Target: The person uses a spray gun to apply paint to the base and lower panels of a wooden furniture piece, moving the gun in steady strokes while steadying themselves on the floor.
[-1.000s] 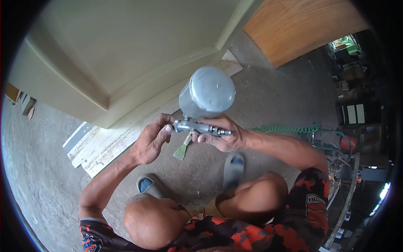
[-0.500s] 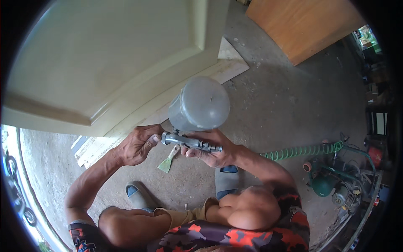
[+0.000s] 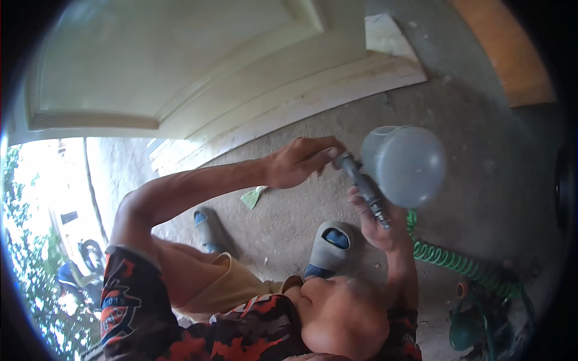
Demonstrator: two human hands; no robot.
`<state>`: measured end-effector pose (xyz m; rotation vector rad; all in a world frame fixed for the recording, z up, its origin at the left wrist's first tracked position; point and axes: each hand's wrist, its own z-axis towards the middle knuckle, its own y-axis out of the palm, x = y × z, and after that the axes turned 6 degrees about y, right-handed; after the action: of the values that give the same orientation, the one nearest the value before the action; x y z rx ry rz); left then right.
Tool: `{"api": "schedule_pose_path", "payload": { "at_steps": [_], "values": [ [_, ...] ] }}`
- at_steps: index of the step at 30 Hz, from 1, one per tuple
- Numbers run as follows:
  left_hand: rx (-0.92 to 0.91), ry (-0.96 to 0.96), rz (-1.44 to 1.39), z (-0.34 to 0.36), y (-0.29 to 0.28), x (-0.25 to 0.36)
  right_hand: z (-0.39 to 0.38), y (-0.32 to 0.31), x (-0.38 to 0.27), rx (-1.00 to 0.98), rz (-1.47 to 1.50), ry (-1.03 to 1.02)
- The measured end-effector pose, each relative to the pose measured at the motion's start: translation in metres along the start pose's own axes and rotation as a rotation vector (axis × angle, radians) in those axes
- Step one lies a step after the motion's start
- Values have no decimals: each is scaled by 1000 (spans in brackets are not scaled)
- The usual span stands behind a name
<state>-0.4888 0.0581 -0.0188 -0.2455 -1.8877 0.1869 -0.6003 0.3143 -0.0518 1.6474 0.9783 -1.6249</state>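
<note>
A metal spray gun (image 3: 365,189) with a cloudy white plastic cup (image 3: 412,167) hangs over the concrete floor, right of centre. My right hand (image 3: 380,227) is wrapped around the gun from below. At the gun's upper end, my left hand (image 3: 300,162) has its thumb and fingers closed on the metal tip, slightly blurred. The cup lies beyond the gun, tilted toward the right. Both hands are away from the large cream panelled door (image 3: 168,72) at the upper left.
Pale boards (image 3: 313,113) lie under the door's edge. A scraper (image 3: 251,198) with a greenish blade rests on the floor near my slippers (image 3: 330,246). A coiled green hose (image 3: 448,257) runs to a green compressor (image 3: 466,330). An orange-brown wooden panel (image 3: 509,54) stands at the upper right.
The spray gun and both hands have swung to the right, away from the door. The gun has turned so its rear end points down toward me. My view has shifted too.
</note>
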Motion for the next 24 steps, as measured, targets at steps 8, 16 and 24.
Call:
{"api": "schedule_pose_path", "payload": {
  "at_steps": [8,16,24],
  "values": [
    [205,-217,-553,35,53,-50,-10,-14,49,37,-345,-54],
    [375,-405,-964,55,59,-35,8,-12,48,97,-321,39],
    [467,-246,-980,30,40,-13,54,5,17,206,-143,-17]
  ]
}}
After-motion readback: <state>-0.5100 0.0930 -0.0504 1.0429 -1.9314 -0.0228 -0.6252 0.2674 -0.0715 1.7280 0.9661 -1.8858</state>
